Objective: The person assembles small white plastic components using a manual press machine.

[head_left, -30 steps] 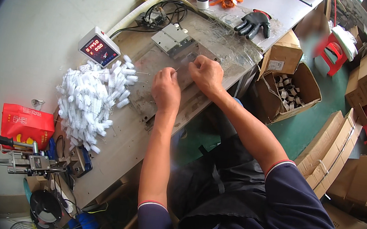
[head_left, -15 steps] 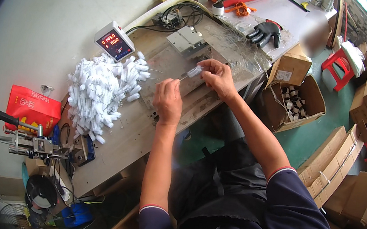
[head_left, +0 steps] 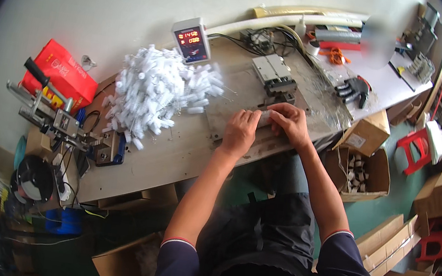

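A small white-bristled tube brush [head_left: 264, 119] is held level between my two hands, just in front of the metal fixture. At its left end, the fingers of my left hand [head_left: 241, 131] are pinched together on it. My right hand [head_left: 290, 126] grips the right end between thumb and fingertips. My fingers hide most of the brush's wire stem. Just beyond them stands a small metal press fixture [head_left: 273, 71] on a flat plate. To the left lies a big heap of similar white brushes [head_left: 151, 92], some with thin wire stems sticking out.
A counter box with a red display [head_left: 192, 40] stands behind the heap. A lever clamp device [head_left: 69, 123] and a red bag [head_left: 62, 75] are at the left. A black glove [head_left: 354, 91] lies at the right, above an open carton [head_left: 364, 173] of small parts.
My hands have come closer together around the brush, and my left hand has moved from its wire stem to its bristle end. The whole view has shifted as my head turned.
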A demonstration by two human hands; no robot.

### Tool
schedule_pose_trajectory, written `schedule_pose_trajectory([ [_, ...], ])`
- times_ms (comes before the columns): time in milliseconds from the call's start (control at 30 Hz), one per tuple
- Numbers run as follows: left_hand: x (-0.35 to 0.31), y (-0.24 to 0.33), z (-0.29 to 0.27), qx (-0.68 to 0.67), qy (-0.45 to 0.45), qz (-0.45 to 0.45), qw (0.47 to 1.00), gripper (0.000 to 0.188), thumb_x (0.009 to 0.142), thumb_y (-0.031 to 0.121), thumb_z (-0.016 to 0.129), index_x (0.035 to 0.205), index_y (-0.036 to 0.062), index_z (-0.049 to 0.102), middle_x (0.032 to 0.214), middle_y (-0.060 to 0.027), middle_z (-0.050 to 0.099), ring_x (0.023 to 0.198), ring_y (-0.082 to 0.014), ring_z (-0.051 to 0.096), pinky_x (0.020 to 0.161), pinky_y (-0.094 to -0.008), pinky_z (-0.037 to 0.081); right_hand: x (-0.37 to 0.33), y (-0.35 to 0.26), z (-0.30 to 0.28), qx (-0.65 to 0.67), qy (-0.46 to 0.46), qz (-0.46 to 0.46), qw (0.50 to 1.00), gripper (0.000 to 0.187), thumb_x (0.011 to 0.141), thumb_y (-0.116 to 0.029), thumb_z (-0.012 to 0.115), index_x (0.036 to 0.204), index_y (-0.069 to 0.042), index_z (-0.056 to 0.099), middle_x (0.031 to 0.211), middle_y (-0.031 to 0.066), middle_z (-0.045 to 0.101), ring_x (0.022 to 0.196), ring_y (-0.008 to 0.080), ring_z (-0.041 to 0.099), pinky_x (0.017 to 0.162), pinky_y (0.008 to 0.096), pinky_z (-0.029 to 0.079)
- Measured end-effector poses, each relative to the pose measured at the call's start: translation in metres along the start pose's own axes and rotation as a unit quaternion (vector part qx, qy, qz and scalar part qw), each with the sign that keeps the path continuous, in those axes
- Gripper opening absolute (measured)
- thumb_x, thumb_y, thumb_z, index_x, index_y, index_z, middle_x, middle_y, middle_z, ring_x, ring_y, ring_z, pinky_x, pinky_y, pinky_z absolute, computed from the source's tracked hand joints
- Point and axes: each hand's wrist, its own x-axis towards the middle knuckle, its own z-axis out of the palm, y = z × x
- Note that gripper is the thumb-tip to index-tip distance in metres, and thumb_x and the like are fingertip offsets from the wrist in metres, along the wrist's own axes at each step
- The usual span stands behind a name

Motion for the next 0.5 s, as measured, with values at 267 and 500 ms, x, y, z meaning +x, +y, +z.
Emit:
schedule_pose_trajectory([
  [267,-0.030,-0.044,-0.028,-0.086,0.195,-0.294,0.932,0.012,0.100,0.013,0.061,0.105,0.0032,0.064,0.081,-0.0131,0.070,0.066,-0.0290,0.066,0.064,-0.0389,0.052,0.054,-0.009,0.073,-0.289,0.108,-0.231,0.923,0.014,0.088,-0.014,0.069,0.089,0.001,0.071,0.075,0.0149,0.070,0.069,0.0274,0.070,0.065,0.0348,0.054],
  [500,-0.021,-0.041,-0.018,-0.153,0.225,-0.352,0.896,0.014,0.097,0.015,0.064,0.103,0.0032,0.066,0.078,-0.0109,0.070,0.068,-0.0236,0.067,0.066,-0.0357,0.052,0.205,0.011,0.084,-0.489,0.012,-0.235,0.840,0.028,0.079,-0.006,0.067,0.105,-0.014,0.073,0.096,0.0140,0.070,0.094,0.0353,0.069,0.082,0.0446,0.055],
])
